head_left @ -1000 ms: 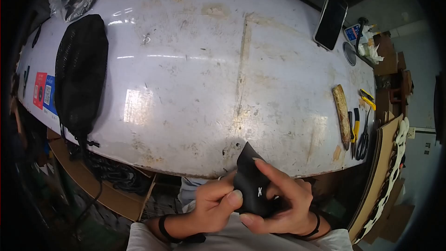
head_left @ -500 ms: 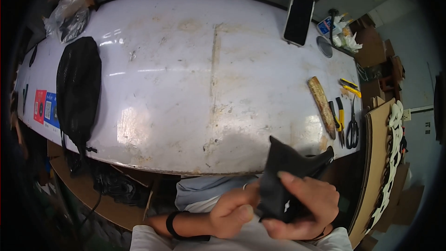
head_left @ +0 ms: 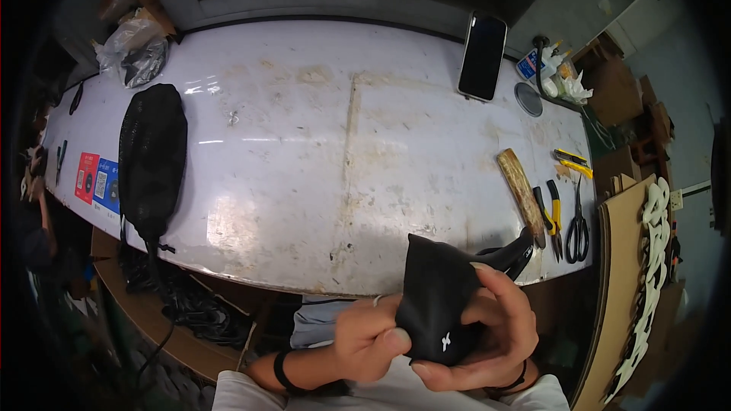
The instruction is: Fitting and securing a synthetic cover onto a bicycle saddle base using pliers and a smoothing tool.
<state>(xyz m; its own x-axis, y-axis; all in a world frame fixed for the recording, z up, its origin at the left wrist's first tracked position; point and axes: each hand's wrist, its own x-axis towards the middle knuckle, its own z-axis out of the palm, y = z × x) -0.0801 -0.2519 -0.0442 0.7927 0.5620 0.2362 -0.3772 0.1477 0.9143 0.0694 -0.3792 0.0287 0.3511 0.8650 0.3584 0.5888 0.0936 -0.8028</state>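
Black piece (head_left: 438, 289) spreads wider than a second ago, apparently exposing more surface, at the near edge of the bench (head_left: 266, 213). Left hand (head_left: 364, 341) pinches its left side; right hand (head_left: 519, 327) grips the right.

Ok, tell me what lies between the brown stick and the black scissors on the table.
In the head view, pliers with black-and-yellow handles lie between the brown stick and the black scissors.

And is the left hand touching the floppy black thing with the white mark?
Touching. The head view shows the left hand at the left edge of the black piece, its thumb against that edge.
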